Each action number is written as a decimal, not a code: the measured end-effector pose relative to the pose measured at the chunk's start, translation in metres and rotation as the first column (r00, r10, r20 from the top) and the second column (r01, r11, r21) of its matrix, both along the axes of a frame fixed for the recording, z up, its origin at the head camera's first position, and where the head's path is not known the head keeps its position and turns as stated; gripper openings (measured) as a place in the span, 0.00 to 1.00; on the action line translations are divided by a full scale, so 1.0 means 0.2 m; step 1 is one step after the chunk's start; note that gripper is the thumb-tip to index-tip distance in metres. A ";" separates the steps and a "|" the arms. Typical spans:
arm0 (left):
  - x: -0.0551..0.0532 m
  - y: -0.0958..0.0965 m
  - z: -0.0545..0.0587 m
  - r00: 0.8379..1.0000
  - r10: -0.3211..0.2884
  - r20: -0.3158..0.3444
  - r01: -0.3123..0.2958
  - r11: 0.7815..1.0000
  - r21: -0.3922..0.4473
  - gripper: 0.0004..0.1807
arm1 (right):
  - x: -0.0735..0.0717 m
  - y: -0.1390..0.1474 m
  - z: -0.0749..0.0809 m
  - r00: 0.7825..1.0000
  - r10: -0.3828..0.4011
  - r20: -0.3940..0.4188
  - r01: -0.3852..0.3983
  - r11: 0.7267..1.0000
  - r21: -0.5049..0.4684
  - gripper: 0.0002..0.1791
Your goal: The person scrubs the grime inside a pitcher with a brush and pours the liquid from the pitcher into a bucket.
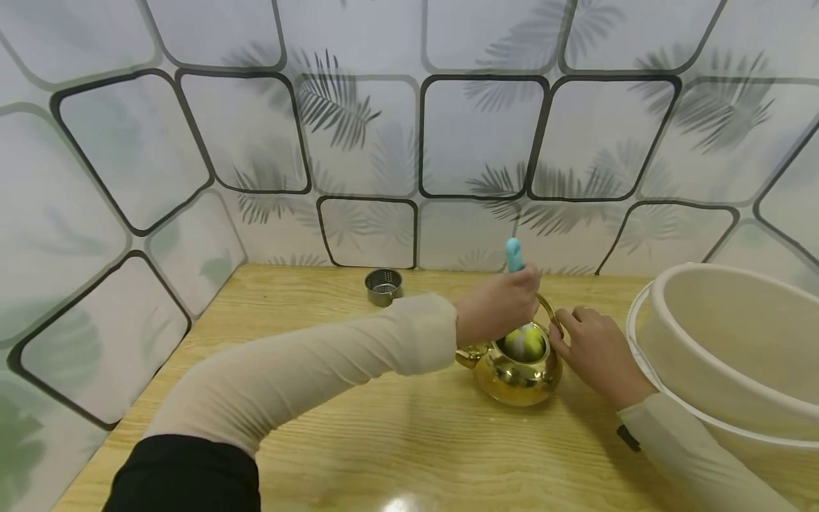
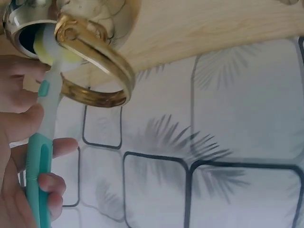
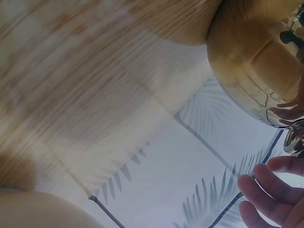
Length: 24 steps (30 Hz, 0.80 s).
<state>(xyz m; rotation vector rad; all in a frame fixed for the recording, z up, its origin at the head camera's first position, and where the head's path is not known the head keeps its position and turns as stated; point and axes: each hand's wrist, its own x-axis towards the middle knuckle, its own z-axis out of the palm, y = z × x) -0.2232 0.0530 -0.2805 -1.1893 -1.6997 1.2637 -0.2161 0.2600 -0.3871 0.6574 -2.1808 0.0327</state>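
Observation:
A shiny gold teapot (image 1: 518,380) stands lidless on the wooden table, its spout pointing left and its hoop handle (image 2: 102,61) raised. My left hand (image 1: 502,302) grips a cleaning brush by its teal and white handle (image 2: 40,156). The brush's yellow and white sponge head (image 1: 526,343) sits in the teapot's mouth, its lower part hidden inside. On the teapot's right side, my right hand (image 1: 595,348) holds the hoop handle near its end between thumb and fingers. Its fingers (image 3: 275,190) curl beside the gold body in the right wrist view.
A small perforated metal strainer (image 1: 384,288) stands on the table (image 1: 358,448) toward the back, left of the teapot. Large cream basins (image 1: 723,355) stand close by my right forearm. A patterned wall (image 1: 365,142) rises directly behind the table.

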 end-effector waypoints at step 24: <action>-0.09 0.12 0.14 0.934 0.141 0.329 -0.124 0.990 -0.072 0.13 | 0.00 0.01 0.00 1.000 0.003 0.018 -0.003 1.000 0.016 0.09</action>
